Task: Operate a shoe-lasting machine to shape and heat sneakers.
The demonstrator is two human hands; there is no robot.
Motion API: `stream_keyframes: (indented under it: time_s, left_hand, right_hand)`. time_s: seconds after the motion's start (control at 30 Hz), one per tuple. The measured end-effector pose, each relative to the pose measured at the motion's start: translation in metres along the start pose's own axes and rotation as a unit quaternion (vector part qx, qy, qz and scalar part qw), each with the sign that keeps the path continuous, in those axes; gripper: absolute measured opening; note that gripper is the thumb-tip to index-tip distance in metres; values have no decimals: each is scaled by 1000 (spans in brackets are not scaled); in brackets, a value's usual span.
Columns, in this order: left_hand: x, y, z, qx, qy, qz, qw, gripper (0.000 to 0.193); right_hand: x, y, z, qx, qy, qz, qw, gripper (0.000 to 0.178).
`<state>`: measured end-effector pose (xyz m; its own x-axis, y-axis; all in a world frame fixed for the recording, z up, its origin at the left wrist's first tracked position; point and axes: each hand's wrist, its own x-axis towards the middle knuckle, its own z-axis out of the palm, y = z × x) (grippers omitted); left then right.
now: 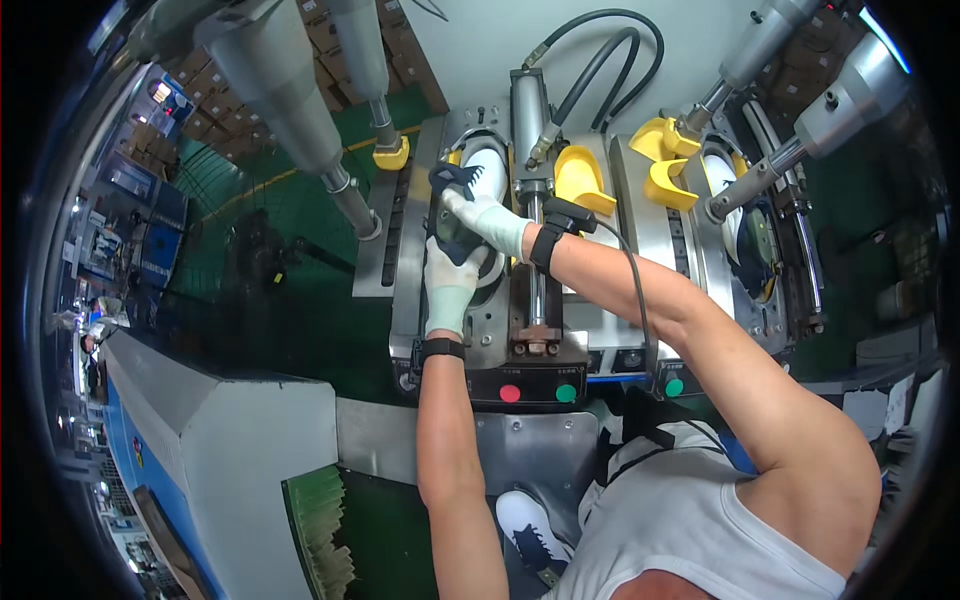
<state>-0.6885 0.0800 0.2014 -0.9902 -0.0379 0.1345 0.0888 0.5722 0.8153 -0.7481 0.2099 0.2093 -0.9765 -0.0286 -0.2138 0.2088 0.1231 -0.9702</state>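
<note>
A white and dark shoe [488, 174] with black laces lies in the left station of a pressing machine, its toe pointing away from me. My right hand [478, 214], in a pale glove, reaches across from the right and grips the shoe's dark tongue. Nearer to me, my left hand [455, 270], gloved too, has its fingers closed on the dark collar at the heel end. The fingertips of both hands are partly hidden against the dark material.
A metal cylinder [528, 110] stands right of the shoe; yellow pads [582, 178] lie beyond it. Another shoe [722, 180] sits in the right station. Press arms [290, 95] hang at the upper left. Red [510, 393] and green buttons [566, 393] line the front panel. A conveyor [150, 460] runs at lower left.
</note>
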Motion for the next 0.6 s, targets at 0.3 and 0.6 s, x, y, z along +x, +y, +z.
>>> stream_keyframes:
  time_s: [0.3,0.6]
  left_hand:
    - [8,-5,-5,50,-68,-22,996,81]
    - [6,9,13,96,-19,36,995,70]
  right_hand:
    - [-7,-52,17,-240,48,138,960,125]
    - [32,-13,-6,-197,86,97,972,75]
